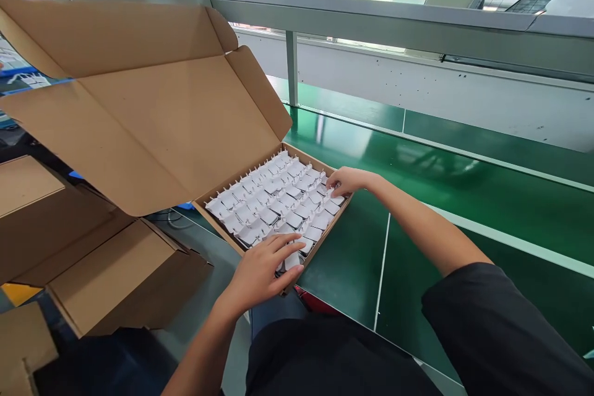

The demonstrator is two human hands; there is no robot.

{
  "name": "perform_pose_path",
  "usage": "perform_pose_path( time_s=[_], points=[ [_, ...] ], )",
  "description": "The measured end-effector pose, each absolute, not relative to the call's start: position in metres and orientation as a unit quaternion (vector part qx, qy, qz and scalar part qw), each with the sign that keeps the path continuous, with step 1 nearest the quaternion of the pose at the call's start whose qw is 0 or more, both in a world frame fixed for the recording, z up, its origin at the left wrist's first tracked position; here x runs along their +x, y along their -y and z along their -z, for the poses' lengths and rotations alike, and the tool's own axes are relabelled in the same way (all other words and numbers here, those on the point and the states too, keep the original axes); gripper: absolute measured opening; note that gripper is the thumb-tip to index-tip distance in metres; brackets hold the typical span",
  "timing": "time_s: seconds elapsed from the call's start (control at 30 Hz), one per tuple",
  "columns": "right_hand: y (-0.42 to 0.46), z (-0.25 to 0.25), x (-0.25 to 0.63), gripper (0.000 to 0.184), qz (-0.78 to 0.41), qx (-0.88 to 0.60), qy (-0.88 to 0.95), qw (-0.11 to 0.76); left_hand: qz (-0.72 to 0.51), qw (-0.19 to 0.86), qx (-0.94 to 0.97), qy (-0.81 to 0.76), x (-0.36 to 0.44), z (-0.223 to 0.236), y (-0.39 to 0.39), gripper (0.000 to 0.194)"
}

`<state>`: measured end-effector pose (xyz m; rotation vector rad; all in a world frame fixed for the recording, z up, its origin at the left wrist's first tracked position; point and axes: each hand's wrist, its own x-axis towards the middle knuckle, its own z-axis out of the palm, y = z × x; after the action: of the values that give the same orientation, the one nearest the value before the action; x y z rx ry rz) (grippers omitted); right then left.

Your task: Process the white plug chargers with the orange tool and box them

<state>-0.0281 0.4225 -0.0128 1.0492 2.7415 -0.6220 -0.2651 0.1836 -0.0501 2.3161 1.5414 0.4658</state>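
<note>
A shallow brown cardboard box [320,252] lies with its big lid [185,117] folded back to the left. Rows of small white flat pieces [271,215] with thin prongs or clips fill it; their exact kind is too small to make out. My left hand [264,269] rests over the near corner, fingers spread across the rim and the nearest white pieces. At the box's right edge, my right hand [346,181] has its fingers curled down among the white pieces. What lies between those fingertips is hidden.
More brown cartons [116,266] stand lower left, below the lid. A green work surface [417,167] with white lines stretches to the right. Behind it runs a grey metal rail [371,15] with an upright post [291,68], in front of windows.
</note>
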Motion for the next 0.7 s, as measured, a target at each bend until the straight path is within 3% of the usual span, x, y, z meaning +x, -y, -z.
perform_pose_path(
  time_s=[0.3, 0.57, 0.7],
  points=[
    [-0.417, -0.028, -0.004, 0.033, 0.273, 0.381, -0.884, -0.002, -0.16, 0.076, 0.839, -0.514, -0.266, 0.051, -0.184, 0.04],
    [-0.383, -0.084, 0.056, 0.046, 0.272, 0.439, -0.838, -0.179, -0.177, 0.042, 0.846, -0.502, -0.268, 0.053, -0.186, 0.038],
    [-0.355, -0.086, 0.092, 0.045, 0.219, 0.503, -0.822, -0.157, -0.204, 0.022, 0.847, -0.491, -0.269, 0.053, -0.187, 0.036]
  ],
)
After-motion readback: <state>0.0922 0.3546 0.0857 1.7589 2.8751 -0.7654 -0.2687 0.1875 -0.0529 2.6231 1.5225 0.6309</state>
